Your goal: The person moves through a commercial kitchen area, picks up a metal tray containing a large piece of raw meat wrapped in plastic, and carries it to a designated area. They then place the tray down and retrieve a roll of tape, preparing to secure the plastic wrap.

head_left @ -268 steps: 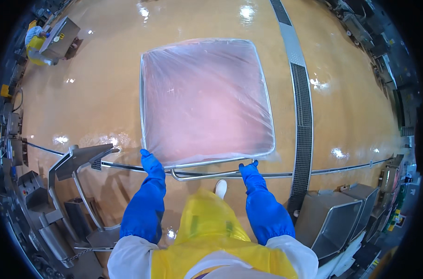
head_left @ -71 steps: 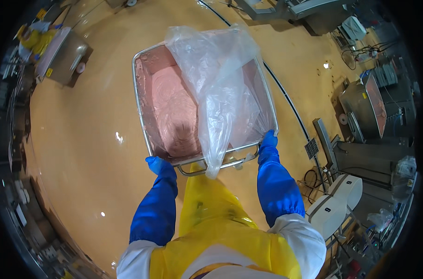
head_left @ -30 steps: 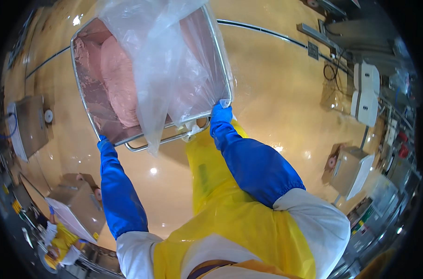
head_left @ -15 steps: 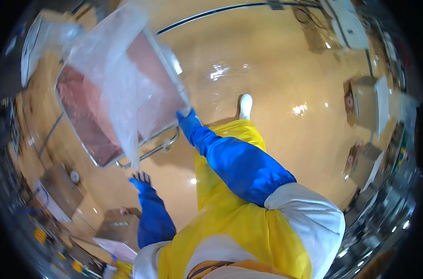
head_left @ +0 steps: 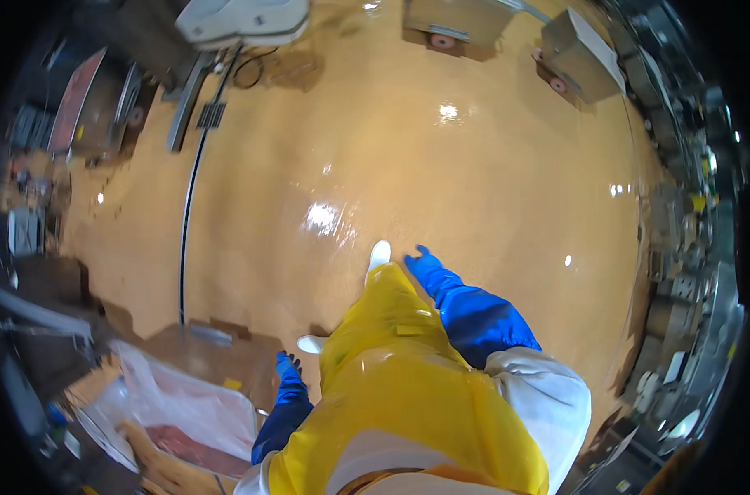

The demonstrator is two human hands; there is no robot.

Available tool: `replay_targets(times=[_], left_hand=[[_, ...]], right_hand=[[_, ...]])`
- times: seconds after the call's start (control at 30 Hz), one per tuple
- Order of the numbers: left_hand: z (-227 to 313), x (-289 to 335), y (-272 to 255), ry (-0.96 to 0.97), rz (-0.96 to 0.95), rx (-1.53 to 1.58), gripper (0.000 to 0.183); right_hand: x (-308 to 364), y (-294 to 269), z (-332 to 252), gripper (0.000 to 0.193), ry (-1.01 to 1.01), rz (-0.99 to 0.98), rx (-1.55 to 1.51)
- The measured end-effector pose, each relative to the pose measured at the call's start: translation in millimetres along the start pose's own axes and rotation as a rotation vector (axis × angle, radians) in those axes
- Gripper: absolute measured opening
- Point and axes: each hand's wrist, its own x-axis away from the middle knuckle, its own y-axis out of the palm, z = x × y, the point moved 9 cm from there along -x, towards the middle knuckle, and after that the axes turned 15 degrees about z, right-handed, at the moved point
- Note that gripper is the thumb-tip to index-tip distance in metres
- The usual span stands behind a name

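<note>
My right hand [head_left: 422, 261], in a blue glove and sleeve, hangs over the floor just right of my white boot [head_left: 379, 254]. Its thumb and fingers are apart with nothing in them. My left hand [head_left: 288, 365], gloved in blue too, is low on my left with its fingers stretched out and holding nothing. It is nearest to a metal meat cart [head_left: 218, 346], though I cannot tell whether they touch. Inside lies pink ground meat [head_left: 189, 448], partly covered by a clear plastic sheet [head_left: 165, 388].
Tan, wet-shining floor [head_left: 474, 181] spreads ahead, crossed by a dark drain channel [head_left: 191, 198] on the left. Wheeled metal carts [head_left: 453, 21] stand at the far side, with another cart [head_left: 581, 58] at far right. Equipment [head_left: 680, 322] lines the right edge.
My view has turned right, so the meat cart has gone from upper left to lower left. My right hand has let go of the cart's corner and swung over the floor.
</note>
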Motion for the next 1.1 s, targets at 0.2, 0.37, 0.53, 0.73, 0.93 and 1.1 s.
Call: replay_targets(times=[0.2,0.37,0.53,0.73,0.93,1.1], left_hand=[[140.1,108.4,148.8,0.106,-0.208,-0.077,0.064],[170.2,88.6,267.1,0.113,-0.288,-0.364,0.063],[219.7,43.0,400.7,-0.036,-0.356,-0.280,0.065],[393.6,212.2,620.4,0.108,-0.368,-0.533,0.056],[615.9,403.4,886.9,0.500,-0.534,-0.565,0.061],[668.4,504.7,1078.8,0.613,-0.642,-0.733,0.068]], right_hand=[[-115.0,-112.0,75.5,0.074,0.107,0.220,-0.039],[-168.4,-161.6,56.3,0.067,0.195,0.051,-0.392],[-267.0,-230.1,25.8,0.066,0.217,0.007,-0.431],[-316.1,-275.2,193.3,0.050,0.599,0.120,-0.416],[-374.7,-384.6,152.7,0.058,0.856,0.331,-0.905],[-428.5,-374.3,183.4,0.047,1.097,0.122,-0.971]])
